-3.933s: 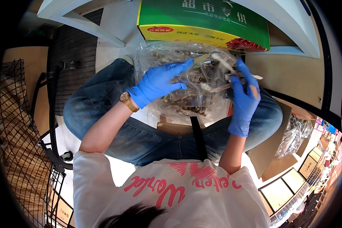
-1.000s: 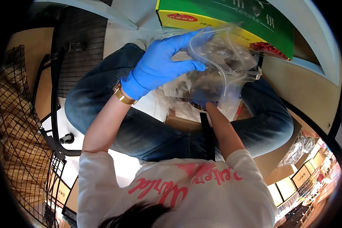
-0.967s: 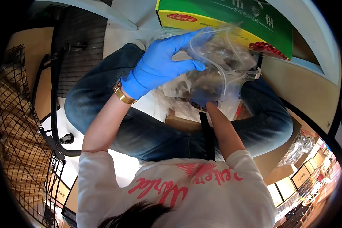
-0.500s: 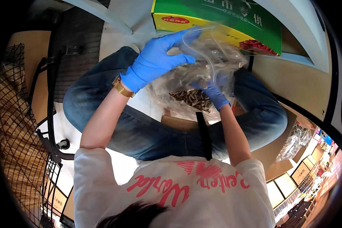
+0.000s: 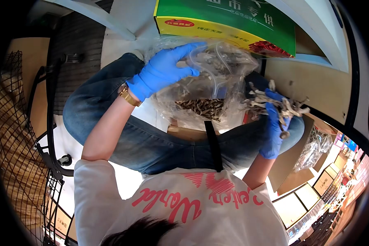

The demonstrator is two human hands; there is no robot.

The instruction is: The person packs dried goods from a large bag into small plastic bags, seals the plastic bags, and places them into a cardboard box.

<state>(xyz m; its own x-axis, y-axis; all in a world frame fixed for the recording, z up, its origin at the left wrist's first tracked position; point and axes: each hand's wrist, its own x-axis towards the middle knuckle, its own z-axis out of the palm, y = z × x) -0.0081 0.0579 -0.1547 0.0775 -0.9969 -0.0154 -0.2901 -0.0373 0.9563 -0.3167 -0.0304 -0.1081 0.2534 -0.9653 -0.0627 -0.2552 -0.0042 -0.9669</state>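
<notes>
My left hand (image 5: 162, 73), in a blue glove, holds the edge of a clear zip bag (image 5: 215, 78) between its thumb and fingers. The zip bag's mouth lies over a larger clear plastic bag (image 5: 164, 107) between my legs. Inside the large bag, a heap of thin brown dried mushrooms (image 5: 201, 108) shows; part of the heap is hidden by the zip bag. My right hand (image 5: 273, 133), also gloved in blue, is closed around a bunch of dried mushrooms (image 5: 289, 107) above my right knee. Long pale stems stick out on both sides of its fingers.
A green and yellow printed box (image 5: 217, 28) stands just beyond the bags. On the left is a black wire basket cart (image 5: 18, 156). A cardboard box (image 5: 289, 160) with clear plastic packaging (image 5: 315, 147) sits at the right, below a pale panel (image 5: 307, 90).
My right hand has come out of the large bag and moved right, now with a bunch of dried mushrooms in it. My left hand stays at the zip bag.
</notes>
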